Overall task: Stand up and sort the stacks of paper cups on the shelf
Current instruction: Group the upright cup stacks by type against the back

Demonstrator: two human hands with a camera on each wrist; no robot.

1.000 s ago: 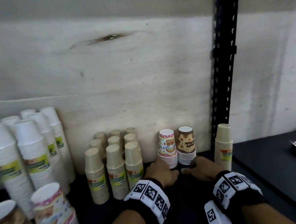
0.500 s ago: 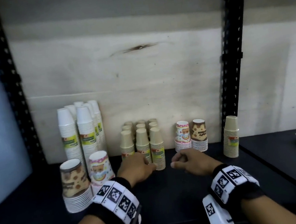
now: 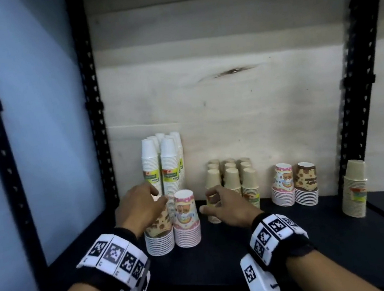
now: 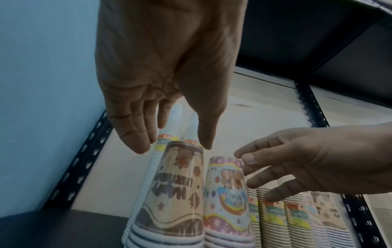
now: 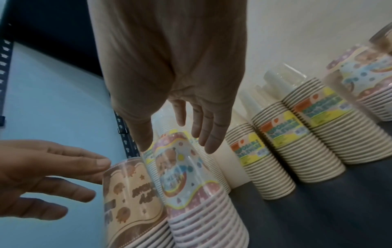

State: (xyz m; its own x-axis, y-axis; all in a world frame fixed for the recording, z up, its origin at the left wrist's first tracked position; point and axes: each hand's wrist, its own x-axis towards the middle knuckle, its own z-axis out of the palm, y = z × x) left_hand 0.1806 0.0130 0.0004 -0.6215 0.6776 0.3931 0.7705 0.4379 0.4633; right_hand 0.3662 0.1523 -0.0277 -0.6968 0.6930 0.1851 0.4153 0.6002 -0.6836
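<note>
- Head view: left hand (image 3: 140, 207) is hovering over the brown printed cup stack (image 3: 159, 235), fingers loosely spread, gripping nothing.
- Right hand (image 3: 226, 208) is reaching beside the pink printed cup stack (image 3: 186, 221), fingers relaxed, holding nothing.
- Both stacks are standing upright, touching, near the front of the dark shelf (image 3: 297, 248).
- White cup stacks (image 3: 171, 170) are standing behind; beige cup stacks (image 3: 249, 186) are sitting to their right.

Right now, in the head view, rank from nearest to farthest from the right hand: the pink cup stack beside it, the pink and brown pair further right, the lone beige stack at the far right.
1. Pink cup stack, just left of the right hand.
2. Pink and brown pair, to its right by the back wall.
3. Lone beige stack, beyond the right post.
</note>
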